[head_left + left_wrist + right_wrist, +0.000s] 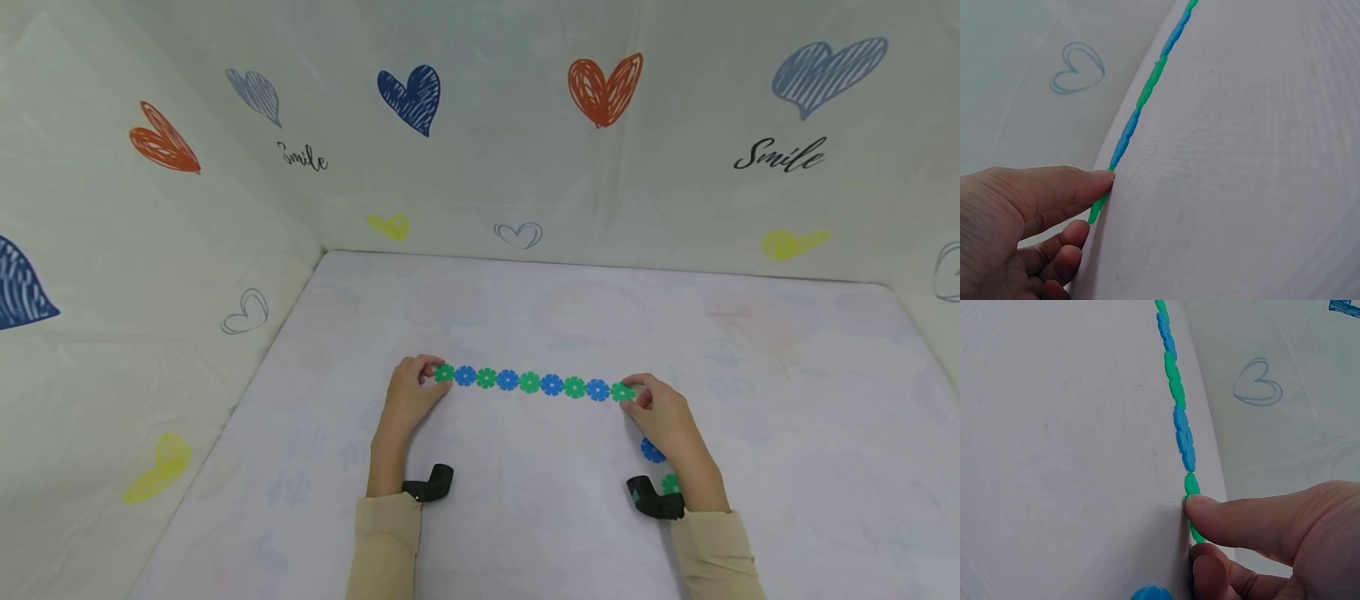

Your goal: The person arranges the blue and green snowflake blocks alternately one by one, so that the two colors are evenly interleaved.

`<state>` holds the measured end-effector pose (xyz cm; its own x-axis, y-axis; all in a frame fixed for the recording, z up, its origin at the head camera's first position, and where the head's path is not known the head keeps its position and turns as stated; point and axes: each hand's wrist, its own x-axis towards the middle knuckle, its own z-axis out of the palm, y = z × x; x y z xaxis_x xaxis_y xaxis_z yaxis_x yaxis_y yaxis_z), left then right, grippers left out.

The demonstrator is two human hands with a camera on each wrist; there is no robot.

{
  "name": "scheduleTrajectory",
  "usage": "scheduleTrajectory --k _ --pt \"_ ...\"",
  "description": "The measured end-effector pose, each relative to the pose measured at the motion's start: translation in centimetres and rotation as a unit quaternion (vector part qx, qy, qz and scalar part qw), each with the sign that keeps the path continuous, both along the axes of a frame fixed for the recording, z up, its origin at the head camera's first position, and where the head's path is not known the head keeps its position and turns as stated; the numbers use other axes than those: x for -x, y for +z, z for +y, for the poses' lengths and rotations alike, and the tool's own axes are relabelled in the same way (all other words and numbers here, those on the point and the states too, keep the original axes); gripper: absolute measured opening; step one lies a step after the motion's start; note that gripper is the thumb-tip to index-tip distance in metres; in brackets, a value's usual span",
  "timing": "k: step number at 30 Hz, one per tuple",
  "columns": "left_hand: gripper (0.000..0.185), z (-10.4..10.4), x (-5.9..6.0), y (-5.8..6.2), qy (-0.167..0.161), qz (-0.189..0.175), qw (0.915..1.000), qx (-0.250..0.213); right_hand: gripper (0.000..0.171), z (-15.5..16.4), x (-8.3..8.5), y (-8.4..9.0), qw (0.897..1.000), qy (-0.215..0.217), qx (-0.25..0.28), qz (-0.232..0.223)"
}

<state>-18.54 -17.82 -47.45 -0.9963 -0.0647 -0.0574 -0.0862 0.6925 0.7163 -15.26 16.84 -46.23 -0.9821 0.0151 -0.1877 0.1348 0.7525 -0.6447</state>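
Note:
A straight chain of green and blue snowflake discs (529, 382) lies flat on the white table (525, 308). My left hand (417, 388) pinches the green disc at its left end (1099, 204) between thumb and fingers. My right hand (654, 408) pinches the green disc at the right end (1193, 512) the same way. In both wrist views the chain (1141, 106) (1175, 394) runs edge-on away from the fingertips. A loose blue disc (652, 451) and a loose green disc (670, 483) lie beside my right wrist.
Cloth walls with heart prints (604, 87) enclose the table on the left, back and right. A black wrist camera mount (429, 484) sits on each forearm. The loose blue disc (1150, 592) shows at the bottom of the right wrist view.

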Motion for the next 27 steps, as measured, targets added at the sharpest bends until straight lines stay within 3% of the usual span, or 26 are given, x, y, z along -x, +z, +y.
scheduleTrajectory --k 27 --pt "0.033 0.0 -0.04 0.04 0.002 0.0 1.0 -0.004 0.038 -0.16 -0.08 0.16 1.0 -0.004 0.006 -0.006"
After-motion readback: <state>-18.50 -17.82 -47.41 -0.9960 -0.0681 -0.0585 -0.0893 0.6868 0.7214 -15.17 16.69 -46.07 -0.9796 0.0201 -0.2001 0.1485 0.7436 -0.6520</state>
